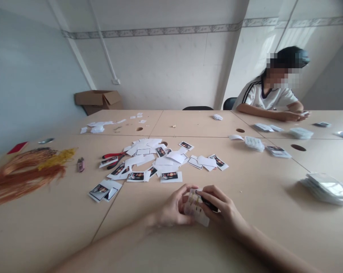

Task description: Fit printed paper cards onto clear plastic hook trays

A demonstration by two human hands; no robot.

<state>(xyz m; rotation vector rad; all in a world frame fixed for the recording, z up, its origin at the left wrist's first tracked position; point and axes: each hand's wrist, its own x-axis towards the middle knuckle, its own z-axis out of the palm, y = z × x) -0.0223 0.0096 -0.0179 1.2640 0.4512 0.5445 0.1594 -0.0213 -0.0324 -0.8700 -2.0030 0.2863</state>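
Observation:
In front of me, low over the table, my left hand (173,210) is closed round the edge of a small clear plastic packet (201,218). Little gold-coloured pieces show in it; their kind is too small to make out. My right hand (226,208) is closed on a black printed card (209,204) at the packet's right side, its fingertips also touching the packet. Whether the card is partly inside the packet, I cannot tell. Just beyond my hands lies a loose heap of white and black printed cards (171,177), some face down.
Red-handled pliers (111,156) lie by the heap, with a small pinkish tool (80,165) further left. Orange cords (23,182) and yellow strands (57,158) spread at the left. Filled packets (330,185) are stacked at the right. Across the table sits a person (273,96) holding something small.

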